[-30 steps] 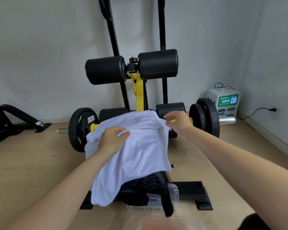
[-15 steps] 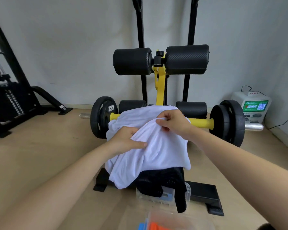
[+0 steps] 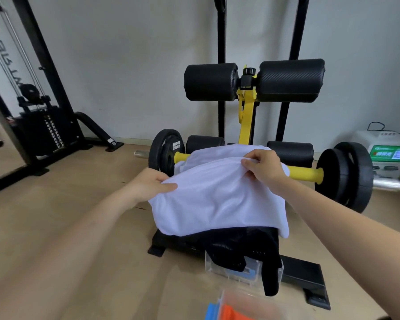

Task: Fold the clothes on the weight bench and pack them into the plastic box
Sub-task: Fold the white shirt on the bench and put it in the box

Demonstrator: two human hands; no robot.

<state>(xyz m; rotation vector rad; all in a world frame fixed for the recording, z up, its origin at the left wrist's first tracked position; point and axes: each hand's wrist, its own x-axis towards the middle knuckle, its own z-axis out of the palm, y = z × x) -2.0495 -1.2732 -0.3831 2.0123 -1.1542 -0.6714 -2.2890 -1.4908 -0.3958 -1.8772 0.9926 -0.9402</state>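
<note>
A white garment [image 3: 217, 199] is spread over the weight bench [image 3: 247, 125], covering its pad. My left hand [image 3: 150, 183] pinches the garment's left edge. My right hand [image 3: 263, 167] pinches its upper fold near the far end. A black garment [image 3: 240, 248] lies beneath the white one and hangs off the bench's near end. A clear plastic box [image 3: 243, 271] stands on the floor below that end, partly hidden by the black cloth.
A barbell with a yellow bar [image 3: 303, 174] and black plates [image 3: 346, 176] crosses the bench's far end. A cable machine [image 3: 39, 125] stands at the left. A white device with a green screen [image 3: 388, 153] sits at the right wall. Blurred orange and blue things [image 3: 226, 311] lie at the bottom edge.
Both hands have drawn the white garment's far edge toward me, so a fold now lies across it. The camera has turned left, bringing the cable machine into view.
</note>
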